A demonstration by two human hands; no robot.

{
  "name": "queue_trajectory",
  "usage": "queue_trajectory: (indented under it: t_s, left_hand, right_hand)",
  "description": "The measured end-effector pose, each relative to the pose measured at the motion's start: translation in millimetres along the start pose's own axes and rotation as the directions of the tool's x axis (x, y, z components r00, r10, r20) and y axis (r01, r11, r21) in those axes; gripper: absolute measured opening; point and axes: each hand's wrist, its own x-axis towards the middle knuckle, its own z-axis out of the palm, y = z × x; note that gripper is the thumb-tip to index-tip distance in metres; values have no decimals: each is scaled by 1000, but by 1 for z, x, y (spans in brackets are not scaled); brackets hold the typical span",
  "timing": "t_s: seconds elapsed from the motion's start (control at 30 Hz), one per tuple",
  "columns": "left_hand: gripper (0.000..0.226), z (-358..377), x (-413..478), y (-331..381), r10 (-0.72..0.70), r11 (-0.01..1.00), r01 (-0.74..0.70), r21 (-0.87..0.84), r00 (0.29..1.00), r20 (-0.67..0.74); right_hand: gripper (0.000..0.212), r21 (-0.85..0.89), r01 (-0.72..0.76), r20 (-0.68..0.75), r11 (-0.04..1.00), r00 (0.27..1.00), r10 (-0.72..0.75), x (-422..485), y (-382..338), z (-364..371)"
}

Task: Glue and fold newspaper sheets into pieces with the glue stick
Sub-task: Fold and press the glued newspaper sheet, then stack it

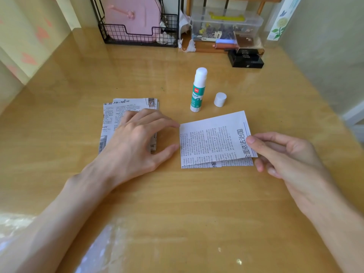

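Note:
A folded newspaper piece (212,140) lies on the wooden desk (197,203) in the middle, its top flap slightly lifted. My right hand (285,154) pinches its right edge between thumb and fingers. My left hand (137,136) hovers with relaxed, spread fingers over a stack of newspaper sheets (110,119) at the left; its fingertips reach the folded piece's left edge. An uncapped green-and-white glue stick (198,90) stands upright behind the paper. Its white cap (220,99) stands just to the right of it.
At the back stand a black wire rack (137,34) with a pink item, a clear plastic box (224,26) of clips on a wooden shelf, and black boxes (246,58). Shiny plastic film lies at the near left edge.

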Motion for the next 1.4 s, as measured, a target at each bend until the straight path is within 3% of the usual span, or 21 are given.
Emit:
queue_trajectory:
  t_s: [0.83,1.17,1.4]
  left_hand:
    - [38,7,0,9,41,999,-40,-30,999,27]
    - [37,4,1,8,27,999,-26,-38,999,21]
    - [36,4,1,7,16,999,-15,-37,1000,17]
  right_hand:
    - [5,-27,10,-14,1000,1000,-11,0,1,2]
    - [21,-24,-11,-23,1000,1000,11,1,4,-1]
    - [20,-22,-2,0,1000,1000,2,0,4,-2]
